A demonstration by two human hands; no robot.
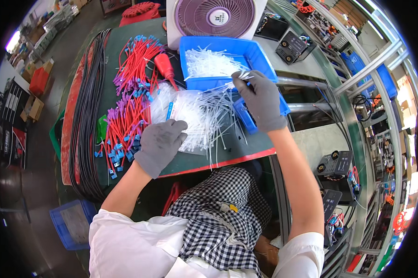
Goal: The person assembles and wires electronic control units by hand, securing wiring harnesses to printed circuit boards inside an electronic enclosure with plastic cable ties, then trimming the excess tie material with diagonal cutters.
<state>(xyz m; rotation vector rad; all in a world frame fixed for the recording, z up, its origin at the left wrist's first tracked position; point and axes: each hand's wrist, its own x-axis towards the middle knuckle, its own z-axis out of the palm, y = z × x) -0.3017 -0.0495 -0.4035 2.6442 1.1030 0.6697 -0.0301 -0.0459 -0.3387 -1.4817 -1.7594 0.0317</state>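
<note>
My right hand (262,103), in a grey glove, pinches a few white cable ties (231,85) by their ends, just in front of a blue bin (260,54). More loose white cable ties (209,63) fill the bin's left part. On the green table lies a clear plastic bag (185,103) with a spread-out heap of cable ties (200,124) at its mouth. My left hand (161,144), gloved too, is closed at the bag's near edge, its fingers curled against the plastic. Its fingertips partly hide what they grip.
Red wires (139,60) with blue and purple ends lie left of the bag, beside a red bottle (164,66). Long black cables (86,120) run along the table's left side. A fan (185,23) stands behind the bin. Black devices (293,47) sit on the line at right.
</note>
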